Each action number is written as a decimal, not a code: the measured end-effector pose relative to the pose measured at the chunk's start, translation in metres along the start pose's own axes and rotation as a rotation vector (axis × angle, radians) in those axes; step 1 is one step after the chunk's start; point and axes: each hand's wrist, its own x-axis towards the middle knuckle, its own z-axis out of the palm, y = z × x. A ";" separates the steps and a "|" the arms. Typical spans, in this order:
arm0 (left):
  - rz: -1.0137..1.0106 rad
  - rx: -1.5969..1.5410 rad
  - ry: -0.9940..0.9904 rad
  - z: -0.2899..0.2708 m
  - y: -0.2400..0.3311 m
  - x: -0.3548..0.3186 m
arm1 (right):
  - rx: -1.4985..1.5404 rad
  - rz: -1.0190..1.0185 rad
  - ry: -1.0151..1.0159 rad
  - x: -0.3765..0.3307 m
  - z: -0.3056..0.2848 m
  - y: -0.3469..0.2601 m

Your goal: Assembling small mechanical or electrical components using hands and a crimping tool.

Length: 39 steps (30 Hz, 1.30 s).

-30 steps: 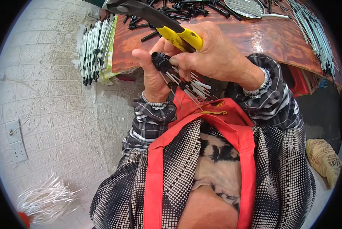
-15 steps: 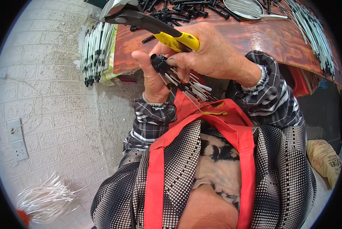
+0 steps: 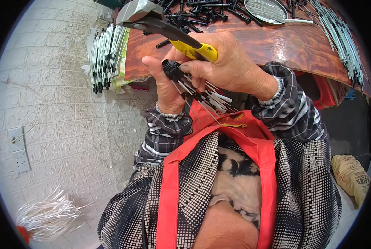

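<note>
In my right hand [image 3: 223,60] is a pair of pliers [image 3: 189,43] with a metal head and yellow-and-black handles, its head pointing up and left. The thumb and fingertips of that hand also press on a bundle of thin black and white plastic rods [image 3: 208,94]. At the bundle's upper end is a black ribbed fitting [image 3: 173,69] with a round hollow opening. My left hand [image 3: 168,93] cradles the bundle from the left, thumb raised, most of its fingers hidden behind. The rods slope down right toward the red apron [image 3: 206,120].
Loose black plastic fittings [image 3: 198,16] are heaped on the wooden table [image 3: 252,47]. A round dish [image 3: 266,11] of white strips stands there, rods [image 3: 339,45] to its right. More rods [image 3: 104,60] hang at the left edge. White strands [image 3: 48,218] are lower left, a sack [image 3: 351,174] lower right.
Both hands keep their hold, with the pliers and bundle shifted very slightly right and down in view. The right wrist has moved a little left.
</note>
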 end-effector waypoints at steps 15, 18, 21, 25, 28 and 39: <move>-0.013 -0.003 0.006 -0.003 0.003 0.000 | 0.067 0.002 0.036 0.008 0.005 0.004; 0.004 0.010 -0.015 -0.005 0.001 -0.001 | 0.096 0.062 0.014 0.010 0.005 0.002; -0.003 -0.022 -0.021 -0.006 0.002 -0.001 | 0.037 0.026 0.013 0.012 0.005 0.002; 0.008 0.000 0.030 -0.007 0.004 -0.002 | -0.049 0.010 0.014 0.017 0.006 0.004; 0.040 -0.010 -0.016 -0.010 0.004 0.006 | 0.038 0.050 -0.015 0.020 0.004 0.007; 0.071 0.052 -0.024 -0.009 0.007 0.010 | 0.327 0.123 -0.088 0.023 0.001 0.017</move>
